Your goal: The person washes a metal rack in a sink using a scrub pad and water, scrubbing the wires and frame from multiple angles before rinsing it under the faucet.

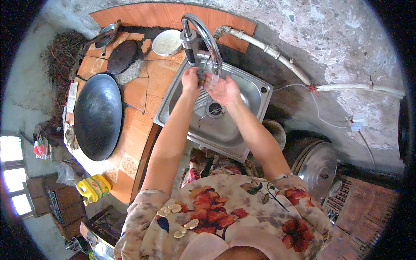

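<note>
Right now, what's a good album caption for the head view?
Right hand under a running gooseneck faucet, left hand beside it, above a stainless-steel sink.

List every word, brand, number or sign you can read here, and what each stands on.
Nothing reads clearly enough to quote.
Yellow jug: coloured label print, too small and blurred.
White strip beside the wok: faint marks, too small.
Faucet: no legible text.

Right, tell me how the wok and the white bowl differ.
The wok is dark; the white bowl is pale. The wok is much wider than the bowl. The bowl sits near the faucet, the wok farther from it. Both are open-topped vessels on the tiled counter.
</note>
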A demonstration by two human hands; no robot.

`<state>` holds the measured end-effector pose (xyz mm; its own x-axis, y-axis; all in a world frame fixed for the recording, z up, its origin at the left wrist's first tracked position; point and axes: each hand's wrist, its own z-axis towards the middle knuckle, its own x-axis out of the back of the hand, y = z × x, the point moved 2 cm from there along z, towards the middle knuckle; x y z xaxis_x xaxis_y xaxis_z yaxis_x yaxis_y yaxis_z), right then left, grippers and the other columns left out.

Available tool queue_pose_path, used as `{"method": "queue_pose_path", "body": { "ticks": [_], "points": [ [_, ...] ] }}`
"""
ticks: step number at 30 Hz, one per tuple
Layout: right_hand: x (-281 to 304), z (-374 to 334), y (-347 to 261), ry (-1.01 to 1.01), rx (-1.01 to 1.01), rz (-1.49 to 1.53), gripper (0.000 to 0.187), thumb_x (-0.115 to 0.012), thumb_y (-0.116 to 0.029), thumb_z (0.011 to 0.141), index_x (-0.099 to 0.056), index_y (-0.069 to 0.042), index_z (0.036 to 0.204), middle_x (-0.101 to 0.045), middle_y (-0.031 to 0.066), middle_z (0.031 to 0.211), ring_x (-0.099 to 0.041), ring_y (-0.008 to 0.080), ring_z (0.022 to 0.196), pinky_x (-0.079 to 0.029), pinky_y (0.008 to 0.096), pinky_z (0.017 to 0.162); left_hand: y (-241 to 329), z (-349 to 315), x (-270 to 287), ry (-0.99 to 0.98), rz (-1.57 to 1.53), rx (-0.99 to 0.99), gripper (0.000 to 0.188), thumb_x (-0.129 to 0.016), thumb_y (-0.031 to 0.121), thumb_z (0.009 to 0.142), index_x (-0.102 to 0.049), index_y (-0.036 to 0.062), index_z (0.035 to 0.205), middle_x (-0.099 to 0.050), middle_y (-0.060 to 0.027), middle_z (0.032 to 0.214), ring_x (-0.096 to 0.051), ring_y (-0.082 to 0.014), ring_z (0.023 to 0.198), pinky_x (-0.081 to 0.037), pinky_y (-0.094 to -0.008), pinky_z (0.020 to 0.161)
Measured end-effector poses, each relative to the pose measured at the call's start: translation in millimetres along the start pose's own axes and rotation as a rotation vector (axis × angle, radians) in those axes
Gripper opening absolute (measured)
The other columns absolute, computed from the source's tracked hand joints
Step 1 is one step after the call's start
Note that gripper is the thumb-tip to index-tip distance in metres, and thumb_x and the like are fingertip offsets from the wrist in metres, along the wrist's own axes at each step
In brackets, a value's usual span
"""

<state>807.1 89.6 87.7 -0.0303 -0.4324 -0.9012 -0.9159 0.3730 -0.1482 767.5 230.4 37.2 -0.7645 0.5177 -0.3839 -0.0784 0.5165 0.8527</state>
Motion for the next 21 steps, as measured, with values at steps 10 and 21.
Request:
{"method": "queue_pose_path", "body": {
  "ticks": [10,21],
  "points": [
    [-8.9,44.8,8.2,-0.028,0.247,-0.579,0.020,-0.065,-0.019,0.088,-0.063,0.000,0.089,-0.060,0.0025,0.069,-0.054,0.0078,0.053,-0.038,0.0177,0.042,10.1,-54.7,7.3,-0.250,-0.981,0.389,0.037,-0.032,0.024,0.088,-0.052,0.0001,0.108,-0.061,-0.0154,0.103,-0.057,-0.0315,0.095,-0.040,-0.0518,0.092],
    [4.5,-7.9,-9.1,-0.093,1.165,-1.832,0.033,-0.059,-0.023,0.088,-0.059,-0.007,0.116,-0.055,0.0143,0.112,-0.050,0.0277,0.107,-0.040,0.0323,0.089,-26.6,-36.1,-66.2,-0.494,-0.736,0.621,0.042,-0.029,0.037,0.096,-0.057,0.0073,0.104,-0.061,-0.0135,0.107,-0.056,-0.0337,0.103,-0.045,-0.0526,0.088]
  ]
}}
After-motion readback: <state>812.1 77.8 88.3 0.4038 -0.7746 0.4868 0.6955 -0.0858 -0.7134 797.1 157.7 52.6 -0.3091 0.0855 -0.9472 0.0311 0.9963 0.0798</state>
